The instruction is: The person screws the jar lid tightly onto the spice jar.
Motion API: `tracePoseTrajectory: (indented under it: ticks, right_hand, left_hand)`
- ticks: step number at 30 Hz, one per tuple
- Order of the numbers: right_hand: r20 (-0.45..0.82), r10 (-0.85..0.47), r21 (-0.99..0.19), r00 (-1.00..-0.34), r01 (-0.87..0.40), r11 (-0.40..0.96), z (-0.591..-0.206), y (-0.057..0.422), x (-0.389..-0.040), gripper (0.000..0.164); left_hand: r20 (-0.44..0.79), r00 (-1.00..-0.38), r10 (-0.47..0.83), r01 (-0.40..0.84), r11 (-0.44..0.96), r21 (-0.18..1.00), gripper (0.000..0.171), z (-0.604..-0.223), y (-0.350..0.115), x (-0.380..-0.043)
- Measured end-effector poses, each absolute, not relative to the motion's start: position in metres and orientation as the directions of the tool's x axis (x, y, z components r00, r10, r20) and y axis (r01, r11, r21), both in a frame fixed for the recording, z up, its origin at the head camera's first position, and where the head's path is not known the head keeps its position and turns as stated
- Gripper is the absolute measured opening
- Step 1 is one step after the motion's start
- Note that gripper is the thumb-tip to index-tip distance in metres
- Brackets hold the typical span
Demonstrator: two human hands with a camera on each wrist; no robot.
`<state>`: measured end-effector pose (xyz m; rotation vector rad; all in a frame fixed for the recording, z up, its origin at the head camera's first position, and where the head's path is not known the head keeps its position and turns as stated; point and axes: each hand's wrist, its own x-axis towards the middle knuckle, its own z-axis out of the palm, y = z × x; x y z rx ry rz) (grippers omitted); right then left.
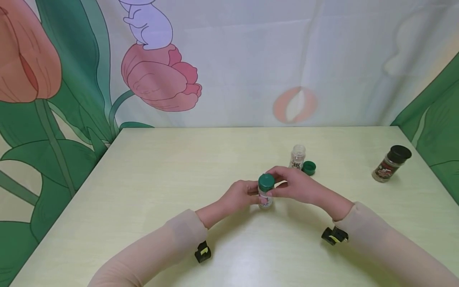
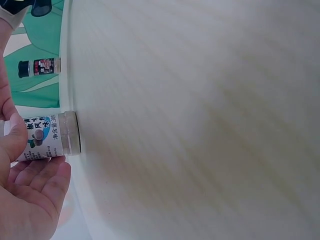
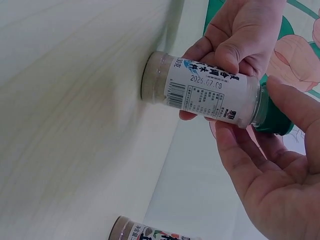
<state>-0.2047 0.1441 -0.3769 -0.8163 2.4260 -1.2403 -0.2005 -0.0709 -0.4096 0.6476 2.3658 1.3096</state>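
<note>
A clear spice jar [image 3: 200, 92] with a white printed label and a green cap [image 1: 266, 181] stands upright in the middle of the table. My left hand [image 1: 237, 196] grips the jar's body, thumb on one side and fingers on the other. My right hand [image 1: 295, 184] pinches the green cap between thumb and fingers. Pale powder shows in the bottom of the jar in the right wrist view. Just behind the right hand stands a second spice jar [image 1: 298, 154], its top uncovered. A loose green cap [image 1: 309, 168] lies beside that one.
Toward the table's right edge stands a spice jar with a black lid [image 1: 391, 163]. The pale wooden table [image 1: 150, 171] ends at a printed cloth backdrop [image 1: 236, 71]. Black wrist cameras hang under both sleeves.
</note>
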Motion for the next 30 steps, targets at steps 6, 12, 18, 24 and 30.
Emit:
tracePoseTrajectory:
  ticks: [6,12,18,24,30]
  right_hand:
    - [-0.009,-0.594,-0.817,-0.805,-0.336,0.468,-0.3772,0.1425,-0.2032,0.035]
    - [-0.010,-0.584,-0.824,-0.812,-0.325,0.465,-0.3775,0.1415,-0.2022,0.033]
    - [-0.012,-0.565,-0.826,-0.825,-0.310,0.470,-0.3781,0.1408,-0.2010,0.031]
    - [0.005,-0.541,-0.816,-0.841,-0.317,0.484,-0.3789,0.1394,-0.2001,0.029]
    - [0.028,-0.524,-0.799,-0.851,-0.334,0.500,-0.3815,0.1390,-0.1998,0.031]
  left_hand:
    - [-0.094,-0.834,0.544,0.208,0.467,0.860,0.033,-0.4091,-0.0712,-0.2000]
    - [-0.094,-0.832,0.547,0.210,0.467,0.859,0.033,-0.4105,-0.0715,-0.2009]
    - [-0.102,-0.829,0.551,0.204,0.466,0.861,0.033,-0.4108,-0.0711,-0.2021]
    - [-0.097,-0.829,0.551,0.214,0.472,0.855,0.033,-0.4078,-0.0707,-0.2007]
    - [-0.093,-0.830,0.549,0.216,0.471,0.855,0.031,-0.4083,-0.0705,-0.2011]
